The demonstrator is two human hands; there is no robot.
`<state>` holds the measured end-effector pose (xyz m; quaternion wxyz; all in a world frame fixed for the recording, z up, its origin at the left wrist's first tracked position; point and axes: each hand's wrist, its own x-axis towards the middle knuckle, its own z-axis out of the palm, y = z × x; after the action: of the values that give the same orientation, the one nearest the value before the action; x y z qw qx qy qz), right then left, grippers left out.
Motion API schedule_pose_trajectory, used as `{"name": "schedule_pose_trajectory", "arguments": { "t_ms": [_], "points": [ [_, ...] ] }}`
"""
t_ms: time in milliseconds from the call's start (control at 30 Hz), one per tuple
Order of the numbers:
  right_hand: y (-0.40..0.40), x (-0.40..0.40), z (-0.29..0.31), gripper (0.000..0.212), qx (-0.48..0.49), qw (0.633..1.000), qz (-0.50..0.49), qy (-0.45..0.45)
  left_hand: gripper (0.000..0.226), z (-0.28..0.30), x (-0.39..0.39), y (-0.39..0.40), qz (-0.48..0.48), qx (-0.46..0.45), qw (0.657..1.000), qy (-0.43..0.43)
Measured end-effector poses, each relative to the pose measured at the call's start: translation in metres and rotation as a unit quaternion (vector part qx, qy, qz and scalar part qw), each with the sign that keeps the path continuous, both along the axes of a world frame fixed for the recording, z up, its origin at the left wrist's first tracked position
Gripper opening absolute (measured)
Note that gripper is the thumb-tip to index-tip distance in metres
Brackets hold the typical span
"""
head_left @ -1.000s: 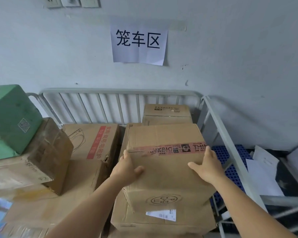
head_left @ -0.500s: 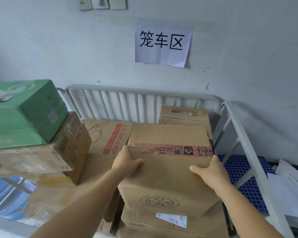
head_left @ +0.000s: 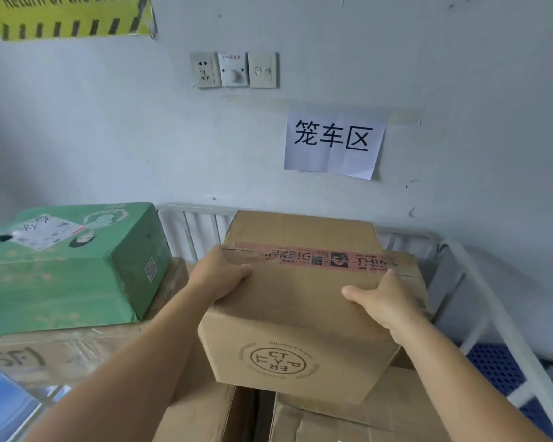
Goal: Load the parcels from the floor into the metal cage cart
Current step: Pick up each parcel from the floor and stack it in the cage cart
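This is a parcel-handling or warehouse room. A paper sign [head_left: 334, 142] taped to the pale painted wall [head_left: 109, 138] reads 笼车区, marking a cage-cart zone, and a yellow hazard-striped notice [head_left: 71, 15] hangs at far upper left. Beneath them a metal cage cart [head_left: 466, 282] with white bars stands against the wall, stacked with taped cardboard boxes [head_left: 300, 314] and a green carton [head_left: 64, 266] bearing shipping labels. Wall sockets and a switch [head_left: 233, 70] sit above.
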<state>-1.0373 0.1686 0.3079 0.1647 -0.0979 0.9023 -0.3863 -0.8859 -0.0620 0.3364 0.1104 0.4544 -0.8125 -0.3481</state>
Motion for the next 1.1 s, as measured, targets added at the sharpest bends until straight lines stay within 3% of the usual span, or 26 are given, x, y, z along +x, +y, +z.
{"name": "schedule_pose_trajectory", "arguments": {
  "t_ms": [167,267,500,800,1000,1100],
  "points": [
    [-0.037,-0.001,0.039,0.061,-0.034,0.999,-0.007,0.02,0.021,0.045,-0.011,-0.04,-0.022,-0.015,0.999,0.03],
    [-0.058,-0.007,0.054,0.052,-0.065,0.997,-0.011,0.03,0.03,0.064,-0.02,-0.063,-0.029,-0.046,0.998,0.045],
    [-0.119,-0.04,0.052,0.067,-0.123,0.991,-0.019,0.044,0.043,0.078,-0.049,-0.11,-0.014,-0.07,0.994,0.085],
    [-0.198,-0.092,-0.001,0.08,-0.106,0.994,-0.003,0.002,0.041,0.033,-0.098,-0.178,0.026,-0.058,0.997,0.053],
    [-0.231,-0.113,-0.059,0.078,-0.056,0.998,0.015,-0.035,0.052,-0.028,-0.127,-0.217,0.048,-0.039,0.998,-0.009],
    [-0.243,-0.115,-0.091,0.091,-0.029,0.998,0.023,-0.049,0.06,-0.067,-0.135,-0.228,0.062,-0.035,0.996,-0.05]
  ]
}}
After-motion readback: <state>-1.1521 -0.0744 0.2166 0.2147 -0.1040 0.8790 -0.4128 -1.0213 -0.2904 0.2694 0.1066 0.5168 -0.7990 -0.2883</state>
